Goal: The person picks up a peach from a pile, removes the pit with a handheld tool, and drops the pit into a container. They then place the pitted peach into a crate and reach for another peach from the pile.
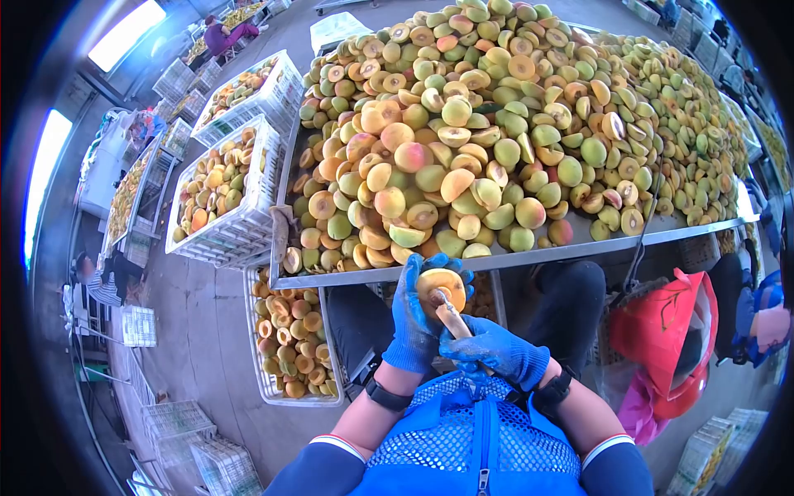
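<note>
My left hand (411, 324), in a blue glove, is closed around a peach half (452, 283) with its cut face turned up toward me. In my right hand (506, 350), gloved the same way, is a wooden-handled pitting tool (451, 319), whose metal end meets the cut face of the fruit. Both hands are just below the front edge of a metal table (529, 258). A large heap of peach halves (463, 149), green to yellow with some red blush, covers that table.
A white crate (263, 376) of peach halves stands on the floor below left. More filled crates (223, 233) stand left of the table. A red bag (662, 339) hangs at right, beside another person's legs. People (227, 35) sit at work farther off.
</note>
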Motion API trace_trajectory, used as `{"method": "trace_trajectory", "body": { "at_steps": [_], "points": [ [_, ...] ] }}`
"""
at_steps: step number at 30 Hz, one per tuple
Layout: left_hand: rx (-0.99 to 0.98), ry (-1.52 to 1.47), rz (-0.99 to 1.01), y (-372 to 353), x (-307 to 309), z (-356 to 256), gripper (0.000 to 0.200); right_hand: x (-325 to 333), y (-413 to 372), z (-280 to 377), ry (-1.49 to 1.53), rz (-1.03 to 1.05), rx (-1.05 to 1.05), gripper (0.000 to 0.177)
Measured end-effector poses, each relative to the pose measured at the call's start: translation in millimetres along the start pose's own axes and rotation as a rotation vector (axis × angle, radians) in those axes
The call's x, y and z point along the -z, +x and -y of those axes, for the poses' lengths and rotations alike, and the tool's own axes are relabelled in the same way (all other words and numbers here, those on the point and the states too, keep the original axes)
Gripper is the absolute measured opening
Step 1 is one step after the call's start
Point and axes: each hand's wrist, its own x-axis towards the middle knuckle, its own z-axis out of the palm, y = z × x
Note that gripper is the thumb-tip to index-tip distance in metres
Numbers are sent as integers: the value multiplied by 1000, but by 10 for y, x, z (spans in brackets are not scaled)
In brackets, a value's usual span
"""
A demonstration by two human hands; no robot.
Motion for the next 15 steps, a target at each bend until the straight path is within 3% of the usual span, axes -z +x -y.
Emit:
{"method": "trace_trajectory", "body": {
  "at_steps": [3,5,7,8,9,12,13,15],
  "points": [
    [-116,121,-8,-20,9,30,45,13,-40,42,44,64,-45,28],
    [-74,85,3,-66,32,-39,44,0,-54,26,138,108,-71,28],
    [-432,715,-126,-59,4,-119,31,-22,-47,-11,150,133,-86,28],
    [-329,510,-210,-68,-39,-158,25,-44,-54,-6,133,151,-101,29],
    [-610,617,-179,98,175,-128,32,-72,-67,-5,117,167,-119,29],
    [-325,-92,-28,358,453,-441,53,-107,-109,-59,78,211,-106,29],
    [-293,-114,-99,378,569,-550,56,-84,-124,-66,81,220,-84,29],
    [-442,-53,-97,334,775,-701,56,25,-181,-25,106,161,-123,28]
  ]
}}
